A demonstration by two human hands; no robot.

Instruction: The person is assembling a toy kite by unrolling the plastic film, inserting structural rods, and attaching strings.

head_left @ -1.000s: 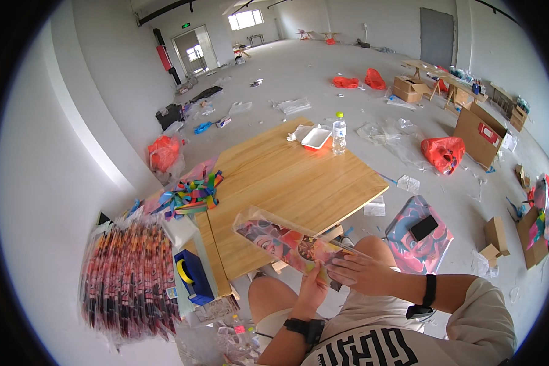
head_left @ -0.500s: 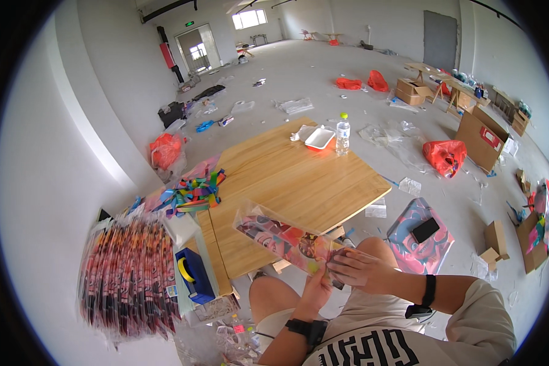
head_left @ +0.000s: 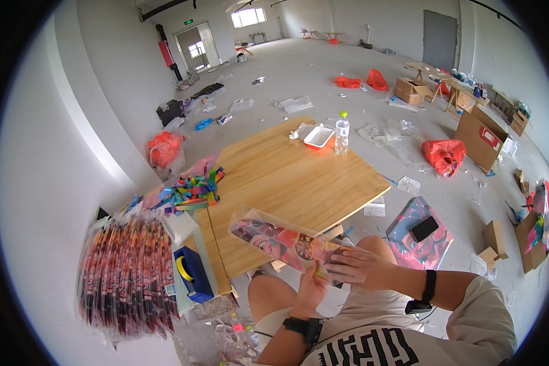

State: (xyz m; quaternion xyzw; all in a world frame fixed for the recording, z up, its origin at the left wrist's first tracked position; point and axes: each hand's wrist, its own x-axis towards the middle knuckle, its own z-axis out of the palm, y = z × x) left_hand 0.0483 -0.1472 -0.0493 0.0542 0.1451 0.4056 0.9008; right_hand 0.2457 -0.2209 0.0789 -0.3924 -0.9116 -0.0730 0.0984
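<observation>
Printed piece in a clear plastic sleeve [head_left: 274, 243], multicoloured, long and flat: lay slantwise at lower centre of the frame, its upper-left end over the near part of the table and its lower-right end in both hands. Left hand [head_left: 313, 287]: thumb and fingers pinched the sleeve's lower edge. Right hand [head_left: 355, 267]: fingers lay close together across the sleeve's face near its right end; whether the thumb pinched from beneath could not be told. Wooden table [head_left: 287, 177], pale, centre of frame: bore at its far edge a white-and-red tray [head_left: 318, 138] and, just beside it, a clear bottle with a yellow-green cap [head_left: 341, 134]. Tangle of coloured ribbons [head_left: 196, 192]: at the table's left corner. Blue tape dispenser with yellow roll [head_left: 194, 277]: left of the table's near end. Row of sleeved prints [head_left: 128, 271], packed tightly: lower left. Patterned box-shaped piece [head_left: 402, 243], pink and blue: right of centre, with a black phone [head_left: 424, 229] on top. Red plastic bag [head_left: 443, 157] and open carton [head_left: 479, 137]: right side, on the grey floor.
</observation>
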